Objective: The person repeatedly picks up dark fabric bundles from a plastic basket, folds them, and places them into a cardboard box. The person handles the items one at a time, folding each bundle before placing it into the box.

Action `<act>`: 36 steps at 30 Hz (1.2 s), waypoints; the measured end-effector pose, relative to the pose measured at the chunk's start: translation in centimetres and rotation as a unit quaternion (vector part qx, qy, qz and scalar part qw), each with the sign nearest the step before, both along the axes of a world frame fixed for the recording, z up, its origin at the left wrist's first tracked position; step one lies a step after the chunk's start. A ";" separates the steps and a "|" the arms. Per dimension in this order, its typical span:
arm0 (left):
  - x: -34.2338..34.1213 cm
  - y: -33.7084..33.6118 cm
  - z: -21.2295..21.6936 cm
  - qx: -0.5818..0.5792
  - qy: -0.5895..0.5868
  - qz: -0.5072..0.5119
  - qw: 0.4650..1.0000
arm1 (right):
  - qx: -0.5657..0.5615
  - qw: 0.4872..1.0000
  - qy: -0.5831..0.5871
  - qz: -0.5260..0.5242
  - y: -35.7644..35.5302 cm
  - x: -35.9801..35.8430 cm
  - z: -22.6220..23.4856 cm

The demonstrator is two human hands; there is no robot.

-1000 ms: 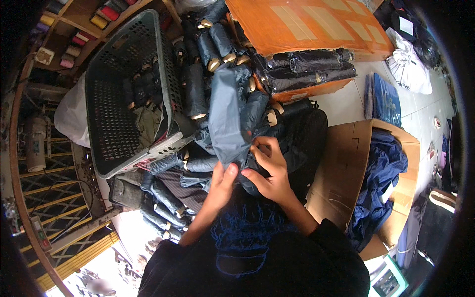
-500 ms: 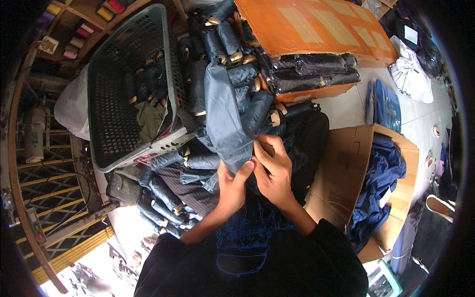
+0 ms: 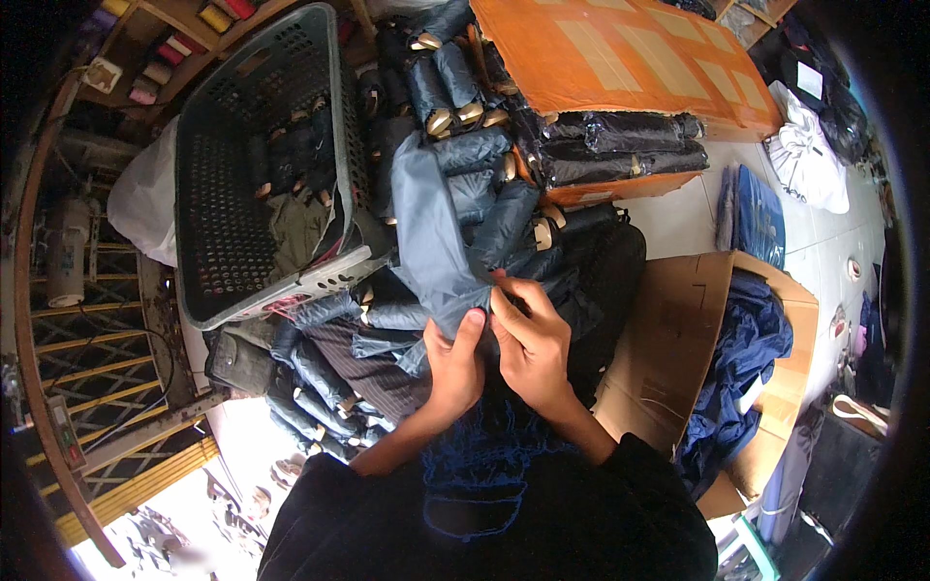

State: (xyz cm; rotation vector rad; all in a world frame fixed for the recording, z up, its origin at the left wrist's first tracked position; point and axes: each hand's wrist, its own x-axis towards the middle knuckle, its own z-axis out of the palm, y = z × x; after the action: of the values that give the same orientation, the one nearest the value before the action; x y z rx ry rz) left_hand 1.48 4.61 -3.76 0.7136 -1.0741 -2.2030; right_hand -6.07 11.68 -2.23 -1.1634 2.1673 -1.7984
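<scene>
Between my two hands is a long piece of thin grey-blue fabric, like a flat pouch; its far end lies over a pile of rolled bundles. My left hand is closed on its near edge, thumb on top. My right hand pinches the corner beside it, the fingertips of both hands close together. Under and beyond the fabric lie several rolled dark blue bundles with pale ends, which look like folded umbrellas. What my fingers cover at the fabric's edge is hidden.
A dark grey perforated basket with bundles inside lies at the left. An orange taped carton with plastic-wrapped dark packs stands at the far right. Nearer, a brown cardboard box holds navy fabric. Thread spools sit on shelves at far left.
The fabric's held edge has shifted slightly left and toward me, and the far end leans a little left. Both hands keep their grip. The whole view has tilted slightly.
</scene>
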 end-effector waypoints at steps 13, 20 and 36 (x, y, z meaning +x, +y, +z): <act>-0.2 -2.1 1.0 0.015 0.063 -0.011 0.998 | 0.056 0.990 -0.003 0.126 0.1 -1.0 1.8; 1.4 -3.4 -0.2 -0.040 -0.026 -0.110 0.993 | -0.032 0.995 -0.058 0.069 -0.4 -0.4 -0.8; -0.1 -5.7 3.1 0.026 0.046 0.056 0.997 | 0.036 0.980 -0.021 0.196 -1.1 -0.4 0.8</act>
State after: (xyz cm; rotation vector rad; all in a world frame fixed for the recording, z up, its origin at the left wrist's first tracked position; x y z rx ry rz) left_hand 1.34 -1.13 -0.70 0.6720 -0.9117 -2.1538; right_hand -6.49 10.61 -1.43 -1.4024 1.8023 -1.5483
